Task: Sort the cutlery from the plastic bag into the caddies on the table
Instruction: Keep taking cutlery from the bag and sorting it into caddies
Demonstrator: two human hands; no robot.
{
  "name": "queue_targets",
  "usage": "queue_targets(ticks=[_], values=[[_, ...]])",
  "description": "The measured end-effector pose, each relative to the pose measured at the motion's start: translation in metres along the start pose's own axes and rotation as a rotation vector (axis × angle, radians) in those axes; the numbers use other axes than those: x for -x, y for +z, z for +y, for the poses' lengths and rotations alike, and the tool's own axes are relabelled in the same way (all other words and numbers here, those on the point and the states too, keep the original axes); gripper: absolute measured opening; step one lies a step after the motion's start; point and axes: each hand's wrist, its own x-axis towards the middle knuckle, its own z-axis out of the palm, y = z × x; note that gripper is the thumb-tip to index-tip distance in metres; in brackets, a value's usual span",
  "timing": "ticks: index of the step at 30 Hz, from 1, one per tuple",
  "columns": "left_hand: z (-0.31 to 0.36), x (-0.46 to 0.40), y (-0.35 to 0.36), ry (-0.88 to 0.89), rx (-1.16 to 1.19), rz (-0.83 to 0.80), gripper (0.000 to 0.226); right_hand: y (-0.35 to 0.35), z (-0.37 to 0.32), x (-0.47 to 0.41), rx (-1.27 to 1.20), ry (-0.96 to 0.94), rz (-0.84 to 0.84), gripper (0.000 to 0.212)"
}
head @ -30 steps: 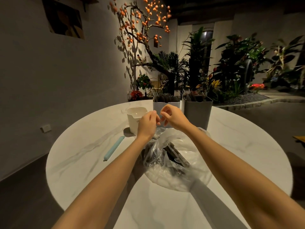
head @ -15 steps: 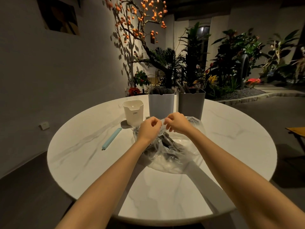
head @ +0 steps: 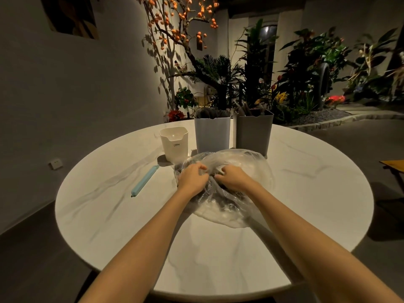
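1. We can't tell forks from spoons inside the plastic bag; the cutlery is just dark shapes.
2. Our left hand and right hand hide part of it.
3. The tall caddies hide most of their dark contents.

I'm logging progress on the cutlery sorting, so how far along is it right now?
Early. Done: two tall caddies at the back already hold dark cutlery; the small white caddy looks empty. In hand: the left hand and right hand both grip the plastic bag, apparently opening it. Left: dark cutlery lies inside the bag and needs sorting.
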Motion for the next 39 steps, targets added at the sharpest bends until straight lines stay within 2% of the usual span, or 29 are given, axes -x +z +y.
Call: queue_targets(ticks=[2, 5, 7, 10, 15, 17, 22, 29, 31, 34, 39], values=[[0.001, 0.003, -0.001, 0.001, 0.081, -0.073, 0.042, 0.011, -0.003, 0.002, 0.055, -0.004, -0.004, 0.033], [-0.001, 0.003, -0.002, 0.004, 0.166, -0.133, 0.052, 0.014, -0.005, 0.002, 0.125, -0.016, -0.02, 0.039], [-0.003, 0.003, -0.004, 0.005, 0.212, -0.143, 0.053, 0.005, -0.006, 0.005, 0.109, -0.038, -0.07, 0.029], [0.0, 0.002, -0.005, -0.016, 0.272, -0.134, 0.053, 0.0, -0.003, 0.004, 0.084, 0.0, -0.088, 0.042], [0.001, 0.005, 0.001, 0.006, 0.254, -0.117, 0.04, 0.003, -0.003, 0.001, -0.013, 0.053, -0.091, 0.039], [-0.002, 0.007, 0.003, 0.031, 0.219, -0.07, 0.038, 0.0, -0.003, 0.002, -0.06, 0.062, -0.128, 0.038], [-0.006, 0.006, 0.001, 0.062, 0.186, -0.01, 0.017, -0.008, -0.004, 0.003, -0.033, 0.096, -0.232, 0.038], [-0.004, 0.006, 0.001, 0.077, 0.12, -0.055, 0.051, -0.01, -0.013, 0.014, -0.067, 0.069, -0.269, 0.016], [-0.004, 0.006, 0.001, 0.053, 0.103, -0.049, 0.054, -0.01, -0.014, 0.016, -0.056, 0.047, -0.271, 0.014], [-0.005, 0.006, 0.0, 0.018, 0.12, -0.041, 0.056, -0.012, -0.011, 0.019, -0.008, -0.003, -0.274, 0.025], [-0.005, 0.004, 0.0, -0.017, 0.115, 0.014, 0.055, -0.027, 0.004, 0.023, -0.259, -0.004, -0.295, 0.01]])
